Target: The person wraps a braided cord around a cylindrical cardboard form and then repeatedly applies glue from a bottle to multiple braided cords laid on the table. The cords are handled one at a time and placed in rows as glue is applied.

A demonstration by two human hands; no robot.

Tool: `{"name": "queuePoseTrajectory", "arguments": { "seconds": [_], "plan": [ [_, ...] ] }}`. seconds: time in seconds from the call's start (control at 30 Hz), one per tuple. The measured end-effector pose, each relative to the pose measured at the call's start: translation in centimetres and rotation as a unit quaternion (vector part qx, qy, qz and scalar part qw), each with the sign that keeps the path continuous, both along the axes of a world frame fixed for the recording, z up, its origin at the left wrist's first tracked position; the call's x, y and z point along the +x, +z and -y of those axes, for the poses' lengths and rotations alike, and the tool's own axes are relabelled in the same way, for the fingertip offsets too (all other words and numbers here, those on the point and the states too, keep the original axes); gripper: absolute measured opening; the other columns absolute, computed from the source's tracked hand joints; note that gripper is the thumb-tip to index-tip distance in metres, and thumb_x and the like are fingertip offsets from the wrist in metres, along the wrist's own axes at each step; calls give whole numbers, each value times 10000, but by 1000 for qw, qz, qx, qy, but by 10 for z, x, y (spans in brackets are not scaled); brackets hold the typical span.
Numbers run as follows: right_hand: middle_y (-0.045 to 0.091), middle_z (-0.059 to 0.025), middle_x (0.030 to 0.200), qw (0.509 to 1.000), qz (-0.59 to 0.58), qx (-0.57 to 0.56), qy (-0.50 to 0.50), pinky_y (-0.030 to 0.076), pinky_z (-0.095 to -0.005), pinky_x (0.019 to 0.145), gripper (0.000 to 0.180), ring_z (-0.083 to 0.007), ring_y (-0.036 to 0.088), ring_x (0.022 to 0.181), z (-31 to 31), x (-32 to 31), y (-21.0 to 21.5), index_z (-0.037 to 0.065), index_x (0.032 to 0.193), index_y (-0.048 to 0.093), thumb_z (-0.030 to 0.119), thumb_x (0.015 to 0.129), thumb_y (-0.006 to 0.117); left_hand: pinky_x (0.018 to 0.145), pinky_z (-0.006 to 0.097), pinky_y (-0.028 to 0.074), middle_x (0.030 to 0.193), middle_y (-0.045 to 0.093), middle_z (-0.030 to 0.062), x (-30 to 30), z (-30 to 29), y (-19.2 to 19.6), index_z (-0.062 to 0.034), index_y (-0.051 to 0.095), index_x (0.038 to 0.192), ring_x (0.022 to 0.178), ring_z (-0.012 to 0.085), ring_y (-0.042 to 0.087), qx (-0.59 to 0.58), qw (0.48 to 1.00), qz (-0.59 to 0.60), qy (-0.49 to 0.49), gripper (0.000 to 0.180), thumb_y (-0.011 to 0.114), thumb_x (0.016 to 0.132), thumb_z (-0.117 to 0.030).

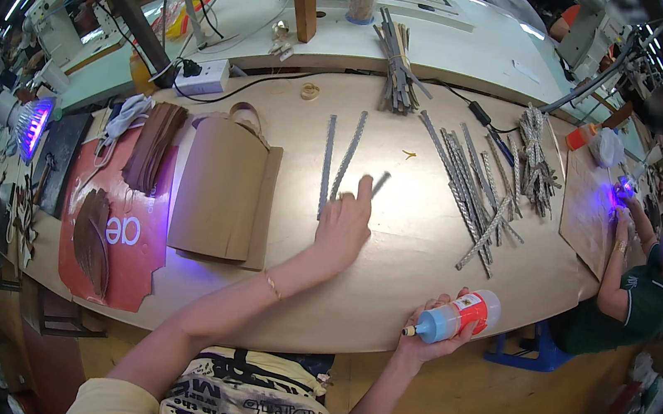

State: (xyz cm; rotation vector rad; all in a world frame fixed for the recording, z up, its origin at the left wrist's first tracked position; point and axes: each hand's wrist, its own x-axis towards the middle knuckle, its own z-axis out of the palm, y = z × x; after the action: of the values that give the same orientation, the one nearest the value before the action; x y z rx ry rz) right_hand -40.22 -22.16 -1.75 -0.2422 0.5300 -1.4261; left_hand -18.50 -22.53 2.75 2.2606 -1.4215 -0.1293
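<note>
My left hand (343, 232) is over the middle of the table, fingers curled, index finger raised. A short dark grey strip (381, 183) sticks out past that finger and appears gripped in the hand; its other end is hidden. Two narrow patterned strips, a left one (328, 156) and a slanted right one (350, 151), lie just beyond, and the slanted one reaches the fingers. Lower right, my right hand (422, 345) is wrapped round a clear squeeze bottle (475, 310) with a red label and light blue cap. The bottle is tilted, its nozzle pointing left.
Loose strips (468, 187) lie in a pile at right, beside a tied bundle (530, 149). Another bundle (400, 69) is at the back. Brown panels (220, 192) and a red sheet (133, 281) lie left, near a purple lamp (34, 126). A co-worker (631, 288) sits at right.
</note>
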Motion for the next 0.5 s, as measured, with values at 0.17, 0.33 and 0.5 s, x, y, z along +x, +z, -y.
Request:
{"name": "queuePoseTrajectory", "arguments": {
  "seconds": [0.17,0.33,0.5],
  "plan": [
    [566,-116,933,998,60,-5,17,529,-296,547,645,-195,613,710,0,-1,1,81,1392,410,510,921,513,737,559,493,808,593,304,42,63,4,27,355,1237,789,483,628,-5,1000,-11,21,546,536,728,104],
    [543,-101,849,998,27,44,-45,462,-306,378,659,-175,577,623,-1,8,8,42,1359,430,532,923,501,805,538,481,896,615,263,60,98,21,19,393,1237,863,432,640,60,998,21,16,521,600,759,18],
    [547,-113,855,995,66,57,-43,440,-288,394,693,-177,556,614,1,11,14,38,1366,420,549,907,510,951,462,424,1110,611,156,36,117,24,-35,549,1207,1084,318,593,13,979,158,-129,397,627,821,-84]
  ]
}}
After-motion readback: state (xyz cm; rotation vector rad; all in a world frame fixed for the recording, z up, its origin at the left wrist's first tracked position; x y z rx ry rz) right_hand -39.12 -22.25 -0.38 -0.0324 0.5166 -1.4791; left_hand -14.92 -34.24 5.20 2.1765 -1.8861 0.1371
